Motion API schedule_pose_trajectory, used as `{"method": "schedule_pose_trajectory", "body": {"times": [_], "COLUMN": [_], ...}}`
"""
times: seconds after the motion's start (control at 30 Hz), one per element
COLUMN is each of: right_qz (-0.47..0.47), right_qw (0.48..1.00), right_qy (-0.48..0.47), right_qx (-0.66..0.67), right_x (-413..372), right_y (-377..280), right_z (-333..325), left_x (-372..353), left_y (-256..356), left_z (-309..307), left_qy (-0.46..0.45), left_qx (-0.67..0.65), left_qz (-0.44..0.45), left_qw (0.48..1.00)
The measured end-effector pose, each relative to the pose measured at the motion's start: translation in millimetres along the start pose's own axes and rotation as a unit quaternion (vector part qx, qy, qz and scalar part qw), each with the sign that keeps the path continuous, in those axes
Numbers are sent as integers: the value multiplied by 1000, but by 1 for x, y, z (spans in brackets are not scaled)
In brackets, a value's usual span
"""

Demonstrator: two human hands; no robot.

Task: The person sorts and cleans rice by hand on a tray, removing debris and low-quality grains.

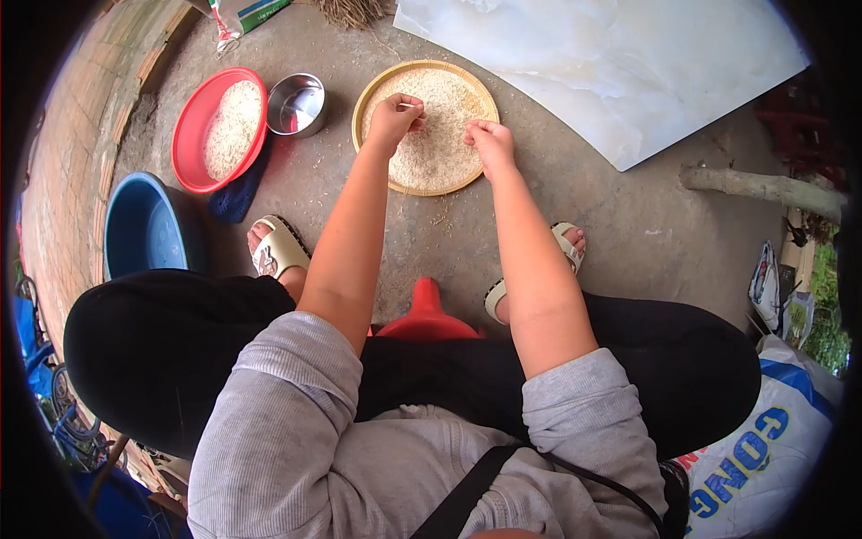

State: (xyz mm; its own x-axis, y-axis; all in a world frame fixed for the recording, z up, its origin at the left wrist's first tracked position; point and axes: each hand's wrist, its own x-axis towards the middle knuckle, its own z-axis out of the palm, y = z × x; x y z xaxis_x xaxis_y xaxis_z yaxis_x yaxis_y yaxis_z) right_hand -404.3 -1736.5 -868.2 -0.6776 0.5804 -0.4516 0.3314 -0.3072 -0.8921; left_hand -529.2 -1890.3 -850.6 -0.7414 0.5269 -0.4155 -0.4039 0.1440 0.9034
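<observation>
A round woven tray (pixel 361 106) with a yellow rim lies on the concrete floor, spread with pale grain (pixel 429 148). Over its left part is my left hand (pixel 398 122), fingers curled with the thumb and fingertips close together; what they hold, if anything, is too small to name. My right hand (pixel 490 145) is at the tray's right edge, its thumb and forefinger pinched above the grain, and I cannot make out anything between them.
Left of the tray stand a steel bowl (pixel 296 105), a red basin (pixel 187 144) holding grain and a blue tub (pixel 148 225). A pale sheet (pixel 611 72) lies at the upper right, near a branch (pixel 763 186). A red stool (pixel 426 319) is beneath me.
</observation>
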Motion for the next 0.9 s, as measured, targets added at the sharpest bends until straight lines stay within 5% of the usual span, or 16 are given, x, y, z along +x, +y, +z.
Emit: {"method": "schedule_pose_trajectory", "body": {"times": [0.27, 0.57, 0.63, 0.67, 0.77, 0.9], "right_qz": [-1, 0, 6, 6, 14, 10], "right_qw": [1000, 999, 998, 998, 996, 997], "right_qy": [-21, -27, -40, -42, -61, -76], "right_qx": [5, -36, -46, -47, -56, 13], "right_x": [6, 5, 7, 8, 6, -4], "right_y": [-3, 0, 4, 6, 6, -16], "right_z": [23, 37, 38, 39, 46, 72], "left_x": [7, 6, -5, -6, -14, -6], "left_y": [21, 49, 49, 45, 38, 23], "left_z": [-33, -150, -151, -144, -101, -47], "left_qy": [132, 315, 424, 436, 373, 115], "left_qx": [-60, -20, 371, 378, 344, 319], "left_qz": [58, 177, 127, 154, 207, 123], "left_qw": [988, 932, 817, 802, 837, 933]}}
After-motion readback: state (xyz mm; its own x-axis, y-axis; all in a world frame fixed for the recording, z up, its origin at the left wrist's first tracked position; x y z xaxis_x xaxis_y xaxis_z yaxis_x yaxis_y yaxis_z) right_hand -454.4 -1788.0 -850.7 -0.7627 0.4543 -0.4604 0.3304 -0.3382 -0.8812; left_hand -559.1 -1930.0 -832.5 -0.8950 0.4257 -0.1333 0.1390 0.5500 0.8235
